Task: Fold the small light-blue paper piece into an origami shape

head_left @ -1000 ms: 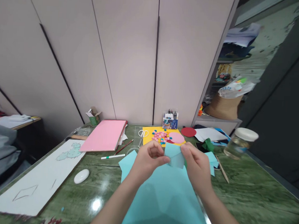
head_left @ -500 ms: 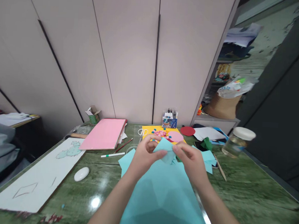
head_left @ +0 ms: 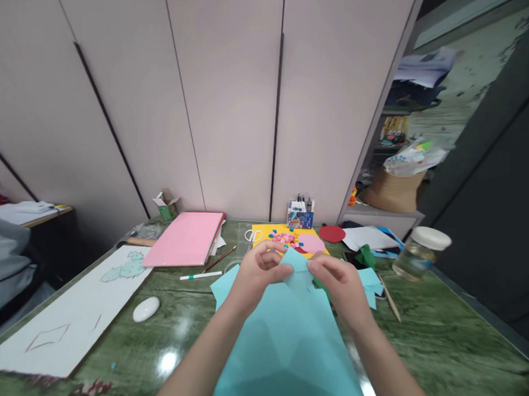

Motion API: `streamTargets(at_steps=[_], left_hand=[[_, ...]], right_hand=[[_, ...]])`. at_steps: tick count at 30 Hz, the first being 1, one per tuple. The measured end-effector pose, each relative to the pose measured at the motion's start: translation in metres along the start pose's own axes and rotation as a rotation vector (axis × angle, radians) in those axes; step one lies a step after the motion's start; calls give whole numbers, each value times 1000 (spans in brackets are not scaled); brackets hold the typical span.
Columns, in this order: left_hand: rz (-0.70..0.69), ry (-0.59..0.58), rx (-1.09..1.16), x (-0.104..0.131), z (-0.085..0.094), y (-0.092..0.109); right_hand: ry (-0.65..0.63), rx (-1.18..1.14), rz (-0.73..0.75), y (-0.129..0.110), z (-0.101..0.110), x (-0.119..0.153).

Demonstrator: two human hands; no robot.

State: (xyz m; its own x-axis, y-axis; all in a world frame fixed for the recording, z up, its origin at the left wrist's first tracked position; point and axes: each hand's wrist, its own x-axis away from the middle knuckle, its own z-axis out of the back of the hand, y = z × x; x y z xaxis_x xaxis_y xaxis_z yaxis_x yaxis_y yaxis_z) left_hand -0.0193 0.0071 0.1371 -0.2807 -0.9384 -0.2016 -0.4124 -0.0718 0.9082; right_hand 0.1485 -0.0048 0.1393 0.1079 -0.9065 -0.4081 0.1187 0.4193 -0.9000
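A small light-blue paper piece is held up between both hands over a large turquoise sheet. My left hand pinches its left side between thumb and fingers. On the other side, the thumb and fingertips of my right hand close on its upper right edge. More light-blue paper pieces lie beyond my right hand, and one light-blue corner shows left of my left hand. A yellow sheet with pink and blue bits is just behind the hands.
Left are a pink folder, a white board with drawings, a white oval object and a marker. A lidded jar and a wooden stick stand or lie right. Scissors and a pen box are behind.
The small paper has turned slightly and its lower part hangs differently between my fingers. My left hand has shifted slightly right, with both hands still gripping the paper.
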Motion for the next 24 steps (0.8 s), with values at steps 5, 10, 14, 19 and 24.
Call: streamTargets(at_steps=[5,10,14,19,24], left_hand=[[103,-76,184,-1,-1,0],[229,-217,370,-4,-4,-4],[232,-235,366,-4,-3,-5],[9,-29,49,-1,0,3],[-81,129,-209,2,-3,5]], right_hand=[[-68,11,-26,3,0,-3],[-61,-130,-47,13,-4,-2],[-72,-146,-59,14,-3,-2],[-43,146,39,2,-2,-1],[-76,290,110,-6,-5,3]])
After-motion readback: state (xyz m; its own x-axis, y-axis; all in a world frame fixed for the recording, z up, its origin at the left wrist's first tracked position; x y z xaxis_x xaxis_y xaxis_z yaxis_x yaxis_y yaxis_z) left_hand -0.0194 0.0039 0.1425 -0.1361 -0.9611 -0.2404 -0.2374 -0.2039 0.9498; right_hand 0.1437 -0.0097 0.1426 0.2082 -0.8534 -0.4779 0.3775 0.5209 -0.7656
